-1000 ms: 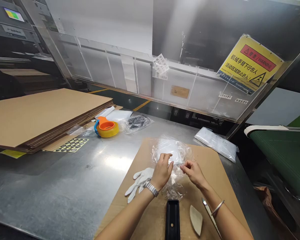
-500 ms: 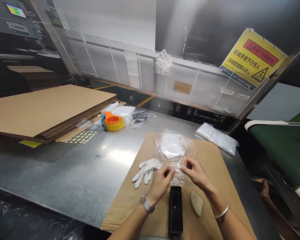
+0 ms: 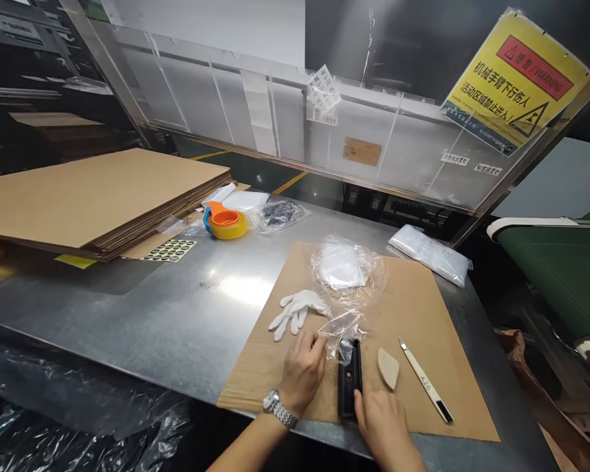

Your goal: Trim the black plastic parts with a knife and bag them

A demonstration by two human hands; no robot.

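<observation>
My left hand [image 3: 303,368] has its fingers closed on the edge of a clear plastic bag [image 3: 343,326], left of a black tray [image 3: 349,387]. The bag's lower part lies over the tray's far end. My right hand [image 3: 382,419] is at the tray's near right side, its thumb against the edge and its fingers gripping it. A beige wedge-shaped block [image 3: 388,368] lies just right of the tray. Farther right is a white-handled knife [image 3: 425,381] marked A26. A white glove [image 3: 299,311] lies beyond my left hand.
Brown cardboard [image 3: 432,308] covers part of the metal table [image 3: 177,328]. Clear bags [image 3: 341,265] sit at its far side, a white packet [image 3: 430,254] to their right. Back left are a tape dispenser [image 3: 226,221], a sticker sheet [image 3: 170,250] and stacked cardboard [image 3: 108,196].
Both hands have moved nearer to me. My right hand has let go of the plastic and taken hold of the tray. The knife now shows; my right forearm covered its place before.
</observation>
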